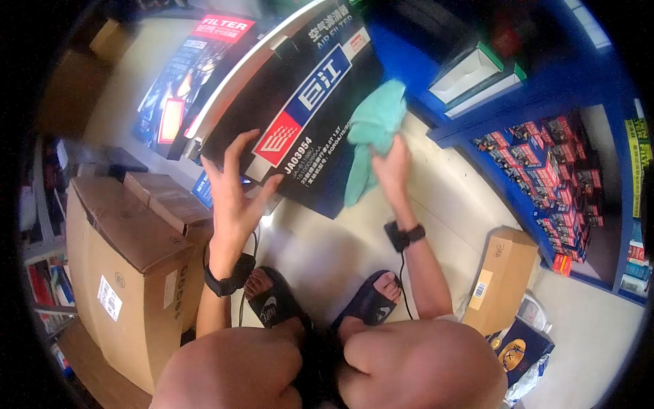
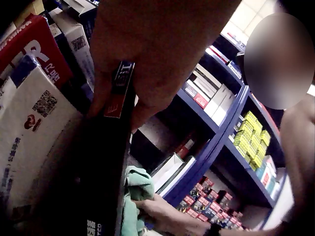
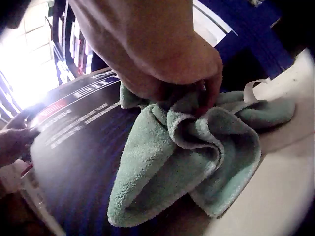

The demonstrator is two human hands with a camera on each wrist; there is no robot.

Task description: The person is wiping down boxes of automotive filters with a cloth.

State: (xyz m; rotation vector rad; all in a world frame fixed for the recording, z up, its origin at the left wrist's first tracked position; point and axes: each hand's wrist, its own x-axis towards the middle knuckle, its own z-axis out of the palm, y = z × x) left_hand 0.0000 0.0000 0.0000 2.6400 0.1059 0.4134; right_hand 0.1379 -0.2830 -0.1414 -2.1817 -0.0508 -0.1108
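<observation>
A black air filter box (image 1: 272, 88) with a red and blue label is held tilted over the floor in the head view. My left hand (image 1: 235, 194) grips its near left end, the thumb on the printed face and the fingers spread along the edge. In the left wrist view that hand (image 2: 147, 54) straddles the box's narrow side (image 2: 106, 162). A green cloth (image 1: 375, 119) is bunched in my right hand (image 1: 393, 170), at the right edge of the box. Folds of the cloth (image 3: 147, 162) hang over the dark face in the right wrist view, partly hiding my fingertips.
Another filter box (image 1: 191, 82) stands behind on the left. Large cardboard cartons (image 1: 129, 252) are at my left, and a smaller carton (image 1: 501, 276) is on the floor at right. Blue shelving (image 1: 463, 146) holds several small red boxes (image 1: 545, 177) and open white boxes (image 1: 470, 75).
</observation>
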